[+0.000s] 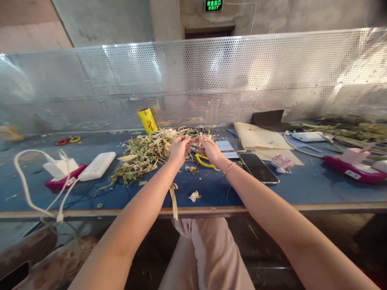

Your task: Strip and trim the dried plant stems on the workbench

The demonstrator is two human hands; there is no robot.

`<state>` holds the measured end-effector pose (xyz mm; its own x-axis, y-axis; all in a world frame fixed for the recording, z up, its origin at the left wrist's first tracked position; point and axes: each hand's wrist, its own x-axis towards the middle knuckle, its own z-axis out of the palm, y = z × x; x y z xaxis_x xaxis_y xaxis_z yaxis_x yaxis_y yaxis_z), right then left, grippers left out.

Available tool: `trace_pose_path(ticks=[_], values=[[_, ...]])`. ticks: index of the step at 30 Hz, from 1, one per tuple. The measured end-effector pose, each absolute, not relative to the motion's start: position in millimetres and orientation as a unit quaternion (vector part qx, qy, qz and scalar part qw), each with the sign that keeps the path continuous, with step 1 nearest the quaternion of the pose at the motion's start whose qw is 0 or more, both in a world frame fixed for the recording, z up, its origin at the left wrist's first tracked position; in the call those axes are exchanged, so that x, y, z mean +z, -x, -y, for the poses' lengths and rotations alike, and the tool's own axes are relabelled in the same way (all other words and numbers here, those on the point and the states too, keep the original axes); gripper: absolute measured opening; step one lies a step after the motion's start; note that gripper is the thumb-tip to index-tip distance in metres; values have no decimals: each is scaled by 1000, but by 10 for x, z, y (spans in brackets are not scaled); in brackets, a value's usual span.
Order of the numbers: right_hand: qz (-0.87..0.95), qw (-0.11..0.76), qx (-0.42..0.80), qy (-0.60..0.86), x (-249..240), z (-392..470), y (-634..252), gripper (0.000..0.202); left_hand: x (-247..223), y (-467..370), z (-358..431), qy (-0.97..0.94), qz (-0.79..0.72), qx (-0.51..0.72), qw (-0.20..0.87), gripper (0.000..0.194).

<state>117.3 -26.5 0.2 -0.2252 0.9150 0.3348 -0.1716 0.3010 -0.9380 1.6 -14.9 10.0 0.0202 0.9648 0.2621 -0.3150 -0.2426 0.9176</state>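
Note:
My left hand (179, 150) and my right hand (208, 148) meet over the middle of the table, fingertips pinched close together. Whatever is between the fingers is too small to make out. Just below my right hand show the yellow handles of scissors (205, 162); I cannot tell whether they lie on the table or hang from that hand. Left of and behind my left hand spreads a heap of dried plant stalks and leaves (142, 155). Nearer the table's front lie a small whitish scrap (194, 196) and a pale dry strip (173, 201) that hangs over the edge.
A yellow tube (147, 121) stands behind the heap. On the left are a power strip (65, 181), a white power bank (97, 166) and cables; on the right, a phone (260, 168), a pink case (282, 162) and cardboard (256, 136). A perforated metal screen (196, 80) borders the back.

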Motion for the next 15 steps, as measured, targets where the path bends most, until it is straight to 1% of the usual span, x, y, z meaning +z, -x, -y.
trace_pose_path(ticks=[5, 11, 15], values=[[588, 545, 521, 294, -17, 224, -1196, 38, 103, -14, 160, -496, -325, 618, 516, 15], [580, 533, 547, 283, -8, 254, -1176, 36, 96, -19, 163, -477, -328, 652, 490, 20], [575, 526, 559, 284, 12, 281, -1166, 34, 71, -16, 130, -460, -347, 668, 471, 20]])
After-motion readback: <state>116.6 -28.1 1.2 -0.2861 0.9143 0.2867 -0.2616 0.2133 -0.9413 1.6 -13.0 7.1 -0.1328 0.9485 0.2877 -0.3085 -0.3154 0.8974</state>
